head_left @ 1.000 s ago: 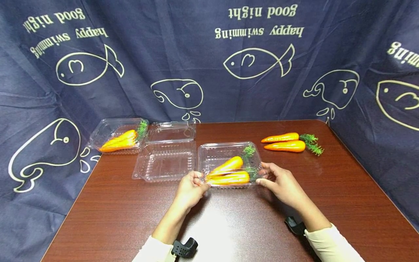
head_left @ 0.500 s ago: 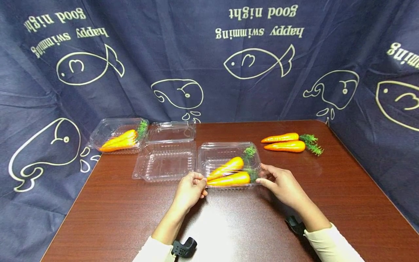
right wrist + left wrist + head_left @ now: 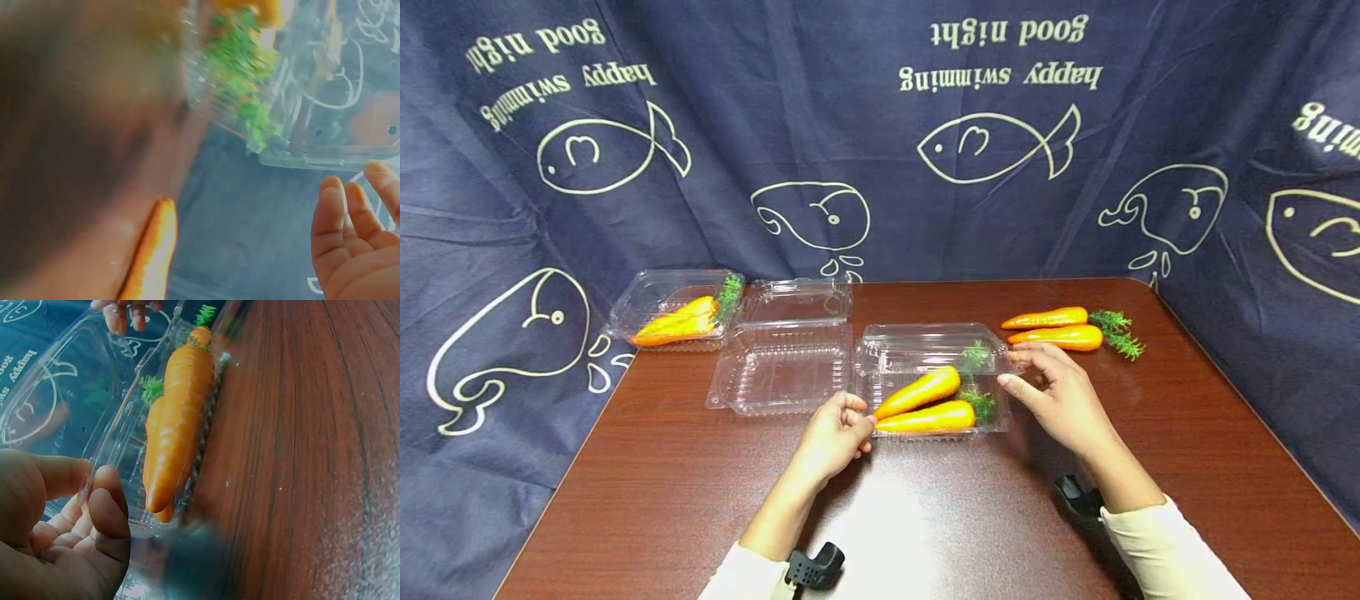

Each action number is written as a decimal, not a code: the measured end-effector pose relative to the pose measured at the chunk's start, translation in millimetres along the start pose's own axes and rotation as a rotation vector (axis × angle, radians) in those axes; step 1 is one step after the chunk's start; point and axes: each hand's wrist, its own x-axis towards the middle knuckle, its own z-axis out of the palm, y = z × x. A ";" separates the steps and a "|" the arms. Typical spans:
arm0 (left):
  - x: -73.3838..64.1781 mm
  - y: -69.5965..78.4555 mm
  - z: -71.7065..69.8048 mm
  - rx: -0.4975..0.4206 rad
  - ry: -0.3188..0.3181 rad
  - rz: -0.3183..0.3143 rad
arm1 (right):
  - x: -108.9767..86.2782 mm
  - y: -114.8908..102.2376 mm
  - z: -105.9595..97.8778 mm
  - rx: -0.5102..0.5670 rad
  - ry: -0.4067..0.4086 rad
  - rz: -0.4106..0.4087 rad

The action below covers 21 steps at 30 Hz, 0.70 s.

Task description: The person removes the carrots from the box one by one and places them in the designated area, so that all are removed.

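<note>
A clear plastic clamshell container (image 3: pixel 880 383) stands on the table, its lid (image 3: pixel 917 337) raised and tilted back. Two orange carrots with green tops lie inside, a front carrot (image 3: pixel 928 418) and a rear carrot (image 3: pixel 921 392). My left hand (image 3: pixel 835 435) pinches a clear plastic edge at the near left corner; whether it belongs to lid or base I cannot tell. In the left wrist view, thumb and finger meet on that edge. My right hand (image 3: pixel 1060 396) is at the lid's right edge, thumb and fingers apart. In the right wrist view its fingertips (image 3: pixel 331 182) lie close to the lid edge.
An opened clamshell (image 3: pixel 782 379) stands directly left. Beyond it at far left, another clamshell (image 3: pixel 625 312) contains carrots with a green top. Two loose carrots (image 3: pixel 1056 337) lie behind my right hand. A dark blue curtain (image 3: pixel 880 150) surrounds the table's back and sides.
The lid has lifted, its front edge moving up and back from the carrots. My right hand has moved backward with it, while my left hand stays at the near left corner.
</note>
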 end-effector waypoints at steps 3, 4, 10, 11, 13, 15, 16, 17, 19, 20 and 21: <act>-2.0 0.1 -2.0 -0.005 -0.012 0.004 | 9.8 -0.8 -2.6 0.019 -0.005 0.023; -2.6 0.2 -2.4 -0.009 -0.015 0.007 | 13.2 -0.8 -3.3 0.026 -0.011 0.037; -3.6 0.5 -3.4 -0.018 -0.015 0.022 | 31.7 3.1 -4.6 0.072 -0.058 0.136; -3.7 0.5 -3.5 -0.016 -0.013 0.020 | 34.2 3.8 -4.5 0.082 -0.061 0.147; -4.3 0.7 -3.7 -0.013 -0.008 0.016 | 38.7 5.3 -4.6 0.102 -0.064 0.167; -4.5 0.7 -3.9 -0.014 -0.003 0.015 | 42.7 6.2 -5.1 0.122 -0.063 0.174; -4.4 0.6 -4.0 -0.016 -0.002 0.017 | 44.4 6.3 -5.6 0.131 -0.063 0.173; -3.9 0.4 -3.9 -0.019 -0.002 0.013 | 46.1 6.4 -6.0 0.136 -0.063 0.174; -3.6 0.0 -4.1 -0.030 -0.009 0.008 | 48.9 5.5 -7.4 0.133 -0.064 0.176; -3.3 -0.3 -4.4 -0.033 -0.015 0.004 | 50.1 4.8 -8.4 0.130 -0.065 0.177; -3.1 -0.2 -4.6 -0.039 -0.024 -0.004 | 51.3 4.2 -9.3 0.127 -0.066 0.178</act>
